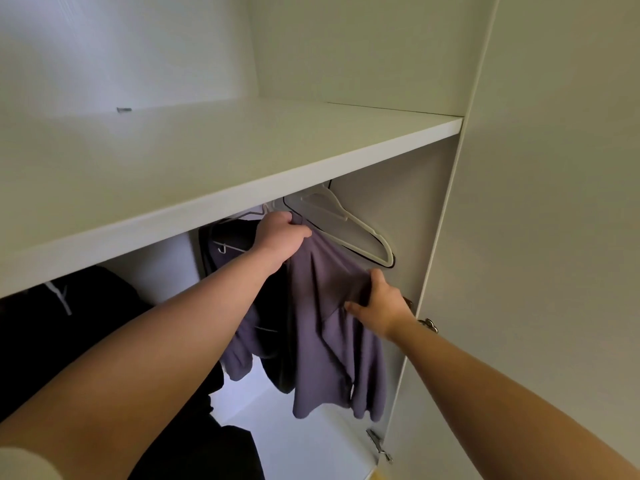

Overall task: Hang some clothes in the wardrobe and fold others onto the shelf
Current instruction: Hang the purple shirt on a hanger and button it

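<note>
A purple-grey garment (332,344) hangs inside the wardrobe, just under the white shelf (221,174). My left hand (282,237) grips its top by the neck, right below the shelf's front edge, where the hanger's hook is hidden. My right hand (379,308) pinches the cloth at the garment's right shoulder. Spare white and black hangers (349,226) hang empty to the right of my left hand. Dark clothes (239,244) hang behind and to the left.
A black garment (69,327) fills the lower left of the wardrobe. The wardrobe's right side wall (408,216) and its door (554,237) with metal hinges (429,325) stand close by my right wrist. A small screw (123,109) lies on the shelf.
</note>
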Demonstrator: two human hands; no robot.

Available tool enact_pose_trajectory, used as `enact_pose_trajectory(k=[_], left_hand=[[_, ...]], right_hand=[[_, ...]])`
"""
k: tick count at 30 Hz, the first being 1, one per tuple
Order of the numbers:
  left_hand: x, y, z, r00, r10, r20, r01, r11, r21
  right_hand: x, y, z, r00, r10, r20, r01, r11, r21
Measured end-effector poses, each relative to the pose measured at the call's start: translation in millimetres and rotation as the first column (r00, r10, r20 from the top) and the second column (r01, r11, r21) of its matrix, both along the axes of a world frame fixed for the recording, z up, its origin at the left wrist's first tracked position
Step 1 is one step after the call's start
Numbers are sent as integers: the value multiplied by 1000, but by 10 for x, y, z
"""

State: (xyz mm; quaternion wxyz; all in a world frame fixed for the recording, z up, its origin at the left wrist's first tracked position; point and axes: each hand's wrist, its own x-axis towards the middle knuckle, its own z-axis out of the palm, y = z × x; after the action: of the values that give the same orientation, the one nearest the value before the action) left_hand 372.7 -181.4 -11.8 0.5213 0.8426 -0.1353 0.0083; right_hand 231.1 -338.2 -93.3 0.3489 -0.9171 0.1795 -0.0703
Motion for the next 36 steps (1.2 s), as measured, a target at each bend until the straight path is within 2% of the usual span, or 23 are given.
enact_pose_trajectory(k=[4, 6, 10, 14, 17, 21, 26, 31, 33, 36], left_hand=[[-28, 25, -16, 963, -41, 265, 8, 992, 124], [-8, 54, -25, 939, -85, 333, 21, 981, 193], [80, 103, -72, 918, -161, 362, 32, 941, 337], [141, 128, -86, 923, -172, 344, 28, 923, 384], [159, 127, -93, 925, -176, 338, 33, 921, 388], [117, 154, -73, 926, -194, 325, 100, 954, 284], [134, 176, -111, 865, -310, 394, 160, 915, 370], [159, 238, -188, 857, -318, 404, 149, 906, 397], [156, 267, -194, 851, -329, 409, 149, 899, 412], [160, 322, -185, 841, -360, 403, 174, 886, 429]], right_hand=[[17, 12, -44, 994, -87, 58, 89, 996, -25], [-5, -5, -29, 996, -80, 27, 81, 997, -21], [-50, -79, -23, 999, -9, -46, 6, 997, -73], [-80, -190, 34, 993, -25, -112, 17, 997, -72], [-109, -266, 128, 990, -101, -98, 95, 993, -66], [-118, -322, 216, 964, -265, 25, 266, 958, -110], [-65, -229, 137, 941, -338, 27, 339, 939, -59], [-67, 74, 79, 947, -227, 225, 225, 974, 34], [-48, 183, 64, 965, -156, 209, 143, 987, 74], [39, 246, 16, 995, -29, 93, 19, 994, 107]])
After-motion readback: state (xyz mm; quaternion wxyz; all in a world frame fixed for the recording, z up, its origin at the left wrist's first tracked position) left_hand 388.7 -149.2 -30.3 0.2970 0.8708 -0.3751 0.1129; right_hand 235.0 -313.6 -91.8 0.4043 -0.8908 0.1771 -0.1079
